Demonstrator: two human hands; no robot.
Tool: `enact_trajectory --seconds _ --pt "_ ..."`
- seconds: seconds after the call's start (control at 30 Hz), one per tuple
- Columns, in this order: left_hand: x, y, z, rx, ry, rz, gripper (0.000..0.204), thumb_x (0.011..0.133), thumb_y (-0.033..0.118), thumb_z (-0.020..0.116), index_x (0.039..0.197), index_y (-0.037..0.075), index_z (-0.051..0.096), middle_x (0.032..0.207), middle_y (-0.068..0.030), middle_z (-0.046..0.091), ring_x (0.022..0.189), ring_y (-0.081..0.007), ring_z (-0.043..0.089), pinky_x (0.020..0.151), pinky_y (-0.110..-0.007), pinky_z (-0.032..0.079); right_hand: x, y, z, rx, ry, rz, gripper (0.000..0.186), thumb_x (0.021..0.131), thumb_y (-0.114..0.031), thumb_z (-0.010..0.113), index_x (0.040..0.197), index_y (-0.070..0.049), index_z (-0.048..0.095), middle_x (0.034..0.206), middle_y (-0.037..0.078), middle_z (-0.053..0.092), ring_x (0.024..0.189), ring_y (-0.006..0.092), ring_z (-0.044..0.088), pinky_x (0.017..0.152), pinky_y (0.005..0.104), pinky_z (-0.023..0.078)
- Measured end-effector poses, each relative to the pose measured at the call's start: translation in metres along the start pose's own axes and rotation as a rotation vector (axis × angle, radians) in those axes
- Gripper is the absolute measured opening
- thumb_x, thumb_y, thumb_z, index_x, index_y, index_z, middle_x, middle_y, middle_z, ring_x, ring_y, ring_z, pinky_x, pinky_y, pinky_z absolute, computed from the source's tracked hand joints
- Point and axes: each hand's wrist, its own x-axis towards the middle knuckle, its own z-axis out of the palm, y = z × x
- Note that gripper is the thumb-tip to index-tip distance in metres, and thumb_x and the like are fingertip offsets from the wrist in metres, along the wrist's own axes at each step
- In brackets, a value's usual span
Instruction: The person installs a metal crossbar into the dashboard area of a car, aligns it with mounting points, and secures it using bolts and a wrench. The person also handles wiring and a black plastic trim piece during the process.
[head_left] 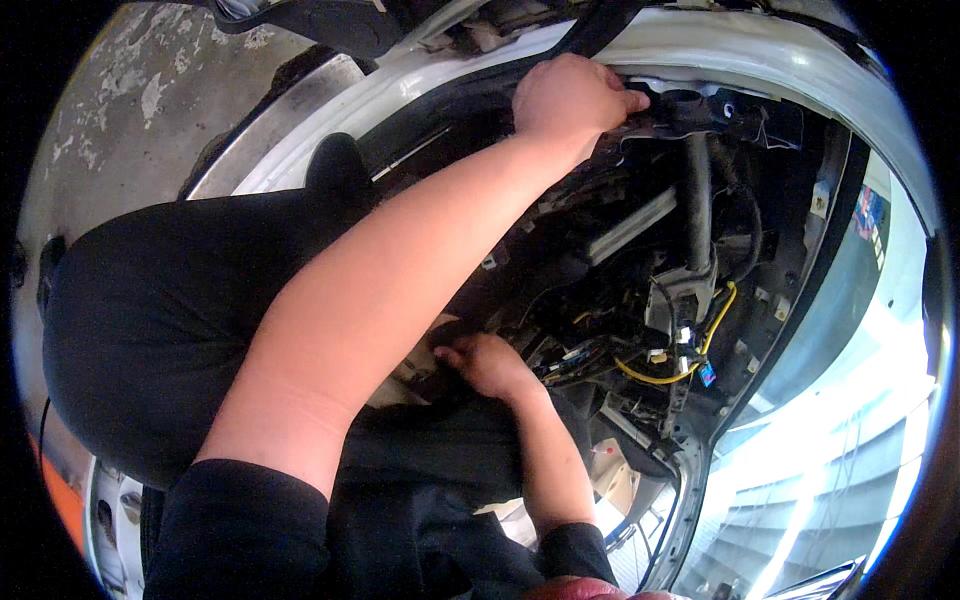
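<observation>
My left hand (pixel 568 97) is closed at the upper rim of a car's door opening, over a black strip (pixel 605 32) that runs along the pale body frame (pixel 680 45). One finger or thumb sticks out to the right against dark parts below the rim; what the others hold is hidden. Lower down, near my lap, my right hand (pixel 492 366) has its fingers curled inward, with the tips pointing left. Whether something small is in them cannot be seen. Past it lies the stripped dashboard area, with a metal crossbar (pixel 698 200) and a yellow cable (pixel 722 318).
Loose wiring and a blue connector (pixel 708 374) hang right of my right hand. The windshield (pixel 800 400) curves along the right side. My bent leg in black trousers (pixel 150 310) extends left, beside the worn concrete floor (pixel 130 90).
</observation>
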Motion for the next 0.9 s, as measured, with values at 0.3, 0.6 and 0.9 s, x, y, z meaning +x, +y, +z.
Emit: enact_trajectory --seconds 0.3,0.6,0.9 --pt "0.001 0.004 -0.007 0.078 0.049 0.052 0.043 0.072 0.054 0.082 0.091 0.016 0.082 0.082 -0.0105 0.076 0.079 -0.0300 0.074 0.079 -0.040 0.058 0.007 -0.001 -0.002 -0.087 -0.037 0.012 0.046 0.102 -0.042 0.052 0.093 -0.004 0.075 0.095 0.024 0.072 0.092 0.0441 0.068 0.084 0.0522 0.054" --pt "0.005 -0.012 0.000 -0.024 0.029 0.133 0.046 0.076 0.056 0.080 0.094 0.014 0.082 0.081 -0.0121 0.076 0.077 -0.0301 0.074 0.076 -0.040 0.058 0.008 0.002 0.001 -0.074 -0.061 0.049 0.049 0.103 -0.045 0.051 0.093 -0.003 0.075 0.094 0.026 0.071 0.093 0.0454 0.067 0.085 0.0526 0.053" --pt "0.012 -0.006 -0.003 0.118 -0.081 0.110 0.048 0.074 0.061 0.079 0.093 0.018 0.083 0.085 -0.0109 0.077 0.082 -0.0317 0.074 0.080 -0.042 0.058 0.008 0.003 0.002 -0.031 -0.012 -0.001 0.053 0.102 -0.049 0.053 0.090 -0.002 0.073 0.089 0.028 0.070 0.090 0.0472 0.066 0.083 0.0528 0.052"
